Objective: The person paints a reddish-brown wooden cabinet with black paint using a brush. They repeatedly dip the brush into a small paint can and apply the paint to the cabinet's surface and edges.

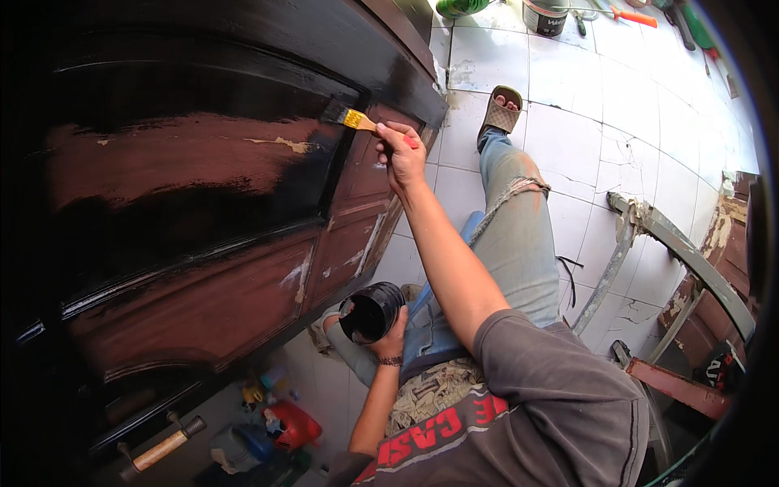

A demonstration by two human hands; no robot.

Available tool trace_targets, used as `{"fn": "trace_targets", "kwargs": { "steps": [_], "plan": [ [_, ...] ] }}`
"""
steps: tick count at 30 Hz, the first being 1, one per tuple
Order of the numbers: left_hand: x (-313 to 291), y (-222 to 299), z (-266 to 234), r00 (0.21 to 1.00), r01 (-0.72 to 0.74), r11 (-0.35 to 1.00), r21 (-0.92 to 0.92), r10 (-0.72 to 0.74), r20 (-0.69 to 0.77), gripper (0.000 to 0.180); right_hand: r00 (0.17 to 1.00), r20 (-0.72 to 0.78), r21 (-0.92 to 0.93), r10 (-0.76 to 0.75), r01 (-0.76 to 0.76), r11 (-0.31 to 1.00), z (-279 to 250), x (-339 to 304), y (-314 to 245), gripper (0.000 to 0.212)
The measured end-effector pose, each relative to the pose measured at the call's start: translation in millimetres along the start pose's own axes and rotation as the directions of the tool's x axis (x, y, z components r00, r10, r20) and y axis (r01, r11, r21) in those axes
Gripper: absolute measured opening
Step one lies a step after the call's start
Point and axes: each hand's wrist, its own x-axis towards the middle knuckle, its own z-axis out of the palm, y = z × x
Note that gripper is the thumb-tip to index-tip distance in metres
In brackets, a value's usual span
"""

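My right hand (pixel 402 154) is closed round the handle of a paintbrush (pixel 355 119) with a yellow ferrule. Its dark bristles touch the panel of a wooden door (pixel 187 154), close to the panel's raised edge. Glossy black paint covers much of this door, while a reddish-brown patch and the lower panels show the older colour. Lower down, my left hand (pixel 392 339) grips a black paint can (pixel 372 313) from the side, near my legs. Dark paint coats the can's inside; how full it is I cannot tell.
White floor tiles (pixel 568 73) lie to the right, cracked in places. A tub (pixel 545 16) and an orange-handled tool (pixel 634 16) stand or lie at the top. A worn metal frame (pixel 690 252) is at the right. Below the door are a door handle (pixel 162 448) and a red container (pixel 296 424).
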Motion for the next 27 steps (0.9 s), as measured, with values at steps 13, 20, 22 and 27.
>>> {"fn": "trace_targets", "kwargs": {
  "steps": [13,20,22,27],
  "plan": [
    [-4.9,6.7,3.7,1.0,-0.002,0.999,-0.039,0.0,-0.029,0.103,0.94,0.153,-0.299,-0.304,0.338,0.892,100.9,-46.8,-58.5,0.015],
    [-0.9,7.3,1.0,0.998,-0.045,0.999,0.01,0.045,-0.033,0.103,0.996,0.086,-0.005,-0.034,0.034,0.999,11.8,-2.5,-6.6,0.021],
    [-2.0,8.9,2.3,0.994,-0.085,0.996,0.006,0.085,-0.065,0.103,0.998,-0.05,-0.102,-0.046,0.041,0.994,-11.3,5.5,-9.1,0.022],
    [-3.9,-11.5,4.5,0.999,0.036,0.999,-0.028,-0.036,0.03,0.102,0.976,0.216,0.032,-0.04,0.034,0.999,13.9,-10.8,-39.5,0.021]
  ]
}}
